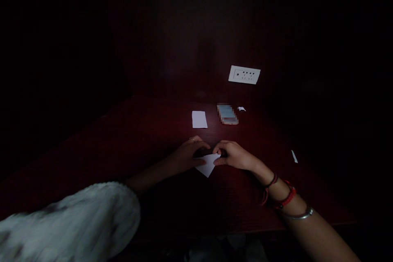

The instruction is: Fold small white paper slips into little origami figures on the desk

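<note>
Between my two hands is a small white piece of paper (208,166), its lower end coming to a point toward me. My left hand (190,156) grips its left side, thumb on top and fingers curled behind; a ring shows on one finger. On the right edge, my right hand (233,154) pinches the paper between thumb and bent fingers. Both hands are just above or on the dark red table (147,131); I cannot tell whether the paper touches it. The far edge of the paper is partly hidden by my fingers.
Beyond my hands lies a white rectangular sheet (199,119), with a blurred phone (227,114) to its right. A small white scrap (241,109) is behind the phone. A thin white strip (294,156) lies far right. A socket plate (244,74) is on the back wall.
</note>
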Available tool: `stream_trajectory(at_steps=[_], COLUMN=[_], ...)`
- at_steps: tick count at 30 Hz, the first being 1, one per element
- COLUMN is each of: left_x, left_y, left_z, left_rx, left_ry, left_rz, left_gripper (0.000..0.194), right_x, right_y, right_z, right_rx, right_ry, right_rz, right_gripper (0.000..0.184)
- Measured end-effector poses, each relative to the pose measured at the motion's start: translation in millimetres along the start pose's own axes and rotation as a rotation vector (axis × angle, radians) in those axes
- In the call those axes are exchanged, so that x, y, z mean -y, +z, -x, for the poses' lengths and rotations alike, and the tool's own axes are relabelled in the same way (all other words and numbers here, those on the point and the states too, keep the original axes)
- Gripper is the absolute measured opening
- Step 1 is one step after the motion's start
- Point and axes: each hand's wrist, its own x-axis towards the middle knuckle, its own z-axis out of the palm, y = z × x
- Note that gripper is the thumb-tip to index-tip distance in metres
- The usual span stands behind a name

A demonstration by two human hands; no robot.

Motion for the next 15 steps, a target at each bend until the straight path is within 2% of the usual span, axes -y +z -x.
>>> stream_trajectory(at_steps=[3,8,15], left_x=[5.8,6.1,2.0], left_y=[1.8,3.0,2.9], left_z=[0.2,0.3,-1.3], left_rx=[-0.008,0.032,0.045], left_ry=[-0.058,-0.07,-0.124], left_rz=[-0.036,-0.019,0.048], left_gripper=[0.036,0.022,0.018], right_x=[-2.7,-2.7,1.9], right_y=[2.4,3.3,5.0], right_z=[-1.6,-2.8,-4.2], right_rx=[0.003,-0.018,-0.015], right_ry=[0.06,0.093,0.091], right_rz=[-0.012,-0.03,-0.001], right_gripper=[0.025,0.04,0.016])
